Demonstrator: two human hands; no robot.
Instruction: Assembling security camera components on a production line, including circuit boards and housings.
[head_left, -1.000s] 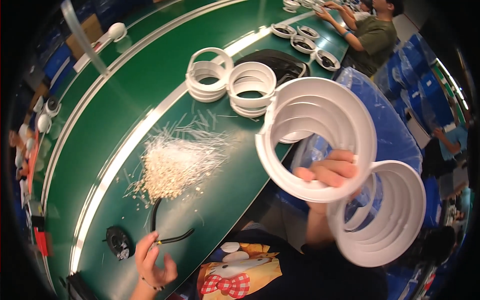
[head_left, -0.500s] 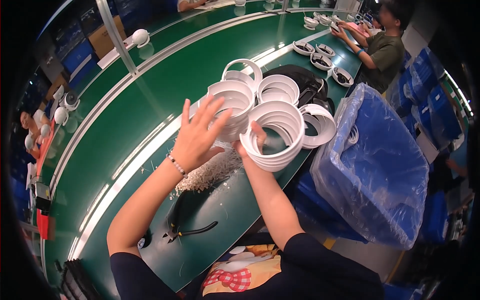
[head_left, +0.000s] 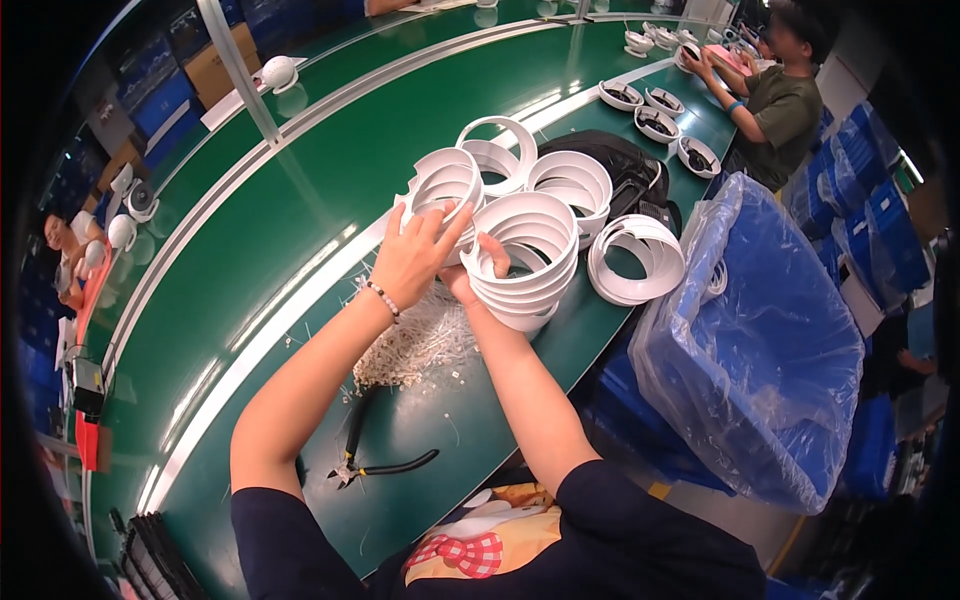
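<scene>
My right hand (head_left: 462,284) grips a stack of white plastic rings (head_left: 522,300), its thumb hooked over the rim inside. Against the neighbouring white ring stack (head_left: 436,178) lie the spread fingers of my left hand (head_left: 412,258), with a bead bracelet at the wrist. Behind these stand another ring stack (head_left: 572,180) and a tilted ring (head_left: 500,128). A separate pair of rings (head_left: 636,262) lies at the right. Below my hands, a heap of small whitish plastic scraps (head_left: 420,345) covers part of the green table (head_left: 250,510).
Black-handled cutting pliers (head_left: 400,465) lie nearest me. A blue bin lined with clear plastic (head_left: 770,330) stands right of the table. A black bag (head_left: 625,170) sits behind the rings. Another person (head_left: 780,105) works at the far right beside white housings (head_left: 655,124).
My left hand has moved from hovering over the left stack to touching it. The gripped stack has shifted slightly left and tilted, apart from the right-hand rings.
</scene>
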